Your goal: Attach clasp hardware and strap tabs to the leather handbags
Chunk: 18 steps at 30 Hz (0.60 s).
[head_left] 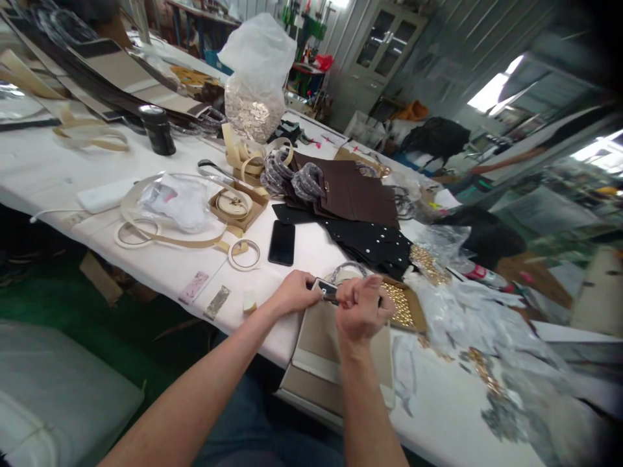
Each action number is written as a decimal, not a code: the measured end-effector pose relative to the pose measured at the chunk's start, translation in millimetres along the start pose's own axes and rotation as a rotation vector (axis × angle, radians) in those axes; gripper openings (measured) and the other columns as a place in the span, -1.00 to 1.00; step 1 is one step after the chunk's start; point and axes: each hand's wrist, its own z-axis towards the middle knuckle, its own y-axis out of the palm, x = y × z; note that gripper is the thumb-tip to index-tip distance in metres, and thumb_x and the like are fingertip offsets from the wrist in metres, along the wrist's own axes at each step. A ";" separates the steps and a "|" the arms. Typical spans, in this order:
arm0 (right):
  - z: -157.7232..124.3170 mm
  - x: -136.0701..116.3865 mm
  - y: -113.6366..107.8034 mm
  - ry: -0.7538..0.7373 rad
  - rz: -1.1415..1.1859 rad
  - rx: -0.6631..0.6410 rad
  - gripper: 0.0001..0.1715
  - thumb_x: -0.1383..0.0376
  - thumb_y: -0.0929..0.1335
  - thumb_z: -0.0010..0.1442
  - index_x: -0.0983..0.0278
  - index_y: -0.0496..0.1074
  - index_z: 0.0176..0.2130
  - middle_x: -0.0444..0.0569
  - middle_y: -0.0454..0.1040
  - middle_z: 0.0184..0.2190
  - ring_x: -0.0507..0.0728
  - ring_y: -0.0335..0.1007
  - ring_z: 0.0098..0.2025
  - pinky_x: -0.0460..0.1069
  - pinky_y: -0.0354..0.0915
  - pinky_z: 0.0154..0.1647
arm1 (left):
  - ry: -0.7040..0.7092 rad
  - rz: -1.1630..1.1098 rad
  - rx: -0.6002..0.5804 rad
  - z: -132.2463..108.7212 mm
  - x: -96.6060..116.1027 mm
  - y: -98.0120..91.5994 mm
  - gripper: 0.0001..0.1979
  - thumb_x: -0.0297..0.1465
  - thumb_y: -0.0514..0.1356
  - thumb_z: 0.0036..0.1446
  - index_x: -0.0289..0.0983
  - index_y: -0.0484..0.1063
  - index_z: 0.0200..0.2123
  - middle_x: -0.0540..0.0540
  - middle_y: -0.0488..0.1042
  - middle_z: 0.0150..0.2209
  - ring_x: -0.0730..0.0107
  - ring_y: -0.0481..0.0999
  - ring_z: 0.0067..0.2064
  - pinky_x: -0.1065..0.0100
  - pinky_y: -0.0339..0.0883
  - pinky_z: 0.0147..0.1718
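A flat beige panel (318,334) lies at the front table edge, above my lap. At its far edge is a small black piece with a pale rim (326,290). My left hand (298,293) is closed, thumb and fingers pinching the left end of this piece. My right hand (363,310) is curled into a fist over its right end. Something dark shows between the right fingers, too little of it to name. A cardboard tray of gold-coloured studs (400,305) sits just right of my right hand.
A black phone (281,243) and a tape roll (244,254) lie beyond my left hand. Dark brown panels (357,191) and black studded pieces (370,243) are stacked farther back. A plastic bag of metal parts (256,107) stands behind. Crumpled plastic bags (452,318) cover the right side.
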 end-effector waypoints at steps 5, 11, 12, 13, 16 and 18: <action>-5.2 6.4 -1.9 -0.009 -0.019 -0.066 -0.26 0.03 0.41 0.58 0.21 0.16 -0.55 -0.29 0.03 -0.65 -0.05 -0.01 -0.64 -0.07 -0.02 -0.58 | 0.079 0.055 -0.023 1.2 -3.3 -5.6 -0.81 -0.32 0.23 0.06 -0.27 0.40 -0.54 0.07 0.27 -0.54 0.44 0.25 -0.42 0.35 0.03 -0.39; -6.4 8.4 -1.8 -0.022 -0.007 -0.068 -0.27 0.01 0.41 0.58 0.20 0.17 -0.54 -0.30 0.01 -0.64 -0.04 -0.02 -0.64 -0.06 -0.04 -0.58 | 0.050 0.094 0.023 3.8 -9.0 -1.7 -0.81 -0.35 0.24 0.04 -0.28 0.41 -0.56 0.06 0.29 -0.56 0.42 0.28 -0.41 0.33 0.01 -0.39; -5.9 7.7 -2.2 -0.023 0.007 -0.061 -0.27 0.00 0.40 0.58 0.20 0.17 -0.53 -0.30 0.00 -0.64 -0.04 -0.05 -0.64 -0.07 -0.04 -0.58 | 0.039 0.093 0.039 3.4 -8.9 -0.8 -0.81 -0.34 0.25 0.04 -0.29 0.43 -0.56 0.05 0.31 -0.55 0.41 0.29 -0.40 0.33 0.03 -0.39; -5.2 6.9 -3.1 -0.026 0.023 -0.053 -0.28 0.00 0.40 0.58 0.20 0.16 -0.53 -0.31 0.00 -0.65 -0.04 -0.08 -0.64 -0.07 -0.05 -0.58 | 0.031 0.089 0.044 2.8 -8.5 -0.5 -0.81 -0.33 0.25 0.05 -0.29 0.46 -0.55 0.04 0.33 -0.55 0.41 0.31 -0.40 0.34 0.04 -0.39; -2.3 4.8 -8.5 -0.030 0.044 -0.053 -0.33 0.03 0.41 0.57 0.20 0.20 -0.51 -0.29 0.06 -0.64 -0.02 -0.03 -0.62 -0.05 0.05 -0.55 | 0.007 0.071 -0.003 1.2 -7.0 -2.0 -0.81 -0.32 0.26 0.06 -0.30 0.51 -0.51 0.06 0.31 -0.56 0.42 0.31 -0.42 0.34 0.05 -0.41; -0.3 3.7 -13.3 -0.003 0.022 -0.088 -0.36 0.04 0.43 0.55 0.21 0.25 -0.49 -0.26 0.13 -0.62 0.00 0.07 -0.59 -0.03 0.14 -0.50 | -0.003 0.063 -0.028 0.8 -6.2 -3.9 -0.80 -0.31 0.25 0.07 -0.30 0.51 -0.51 0.08 0.29 -0.57 0.43 0.29 -0.44 0.35 0.04 -0.42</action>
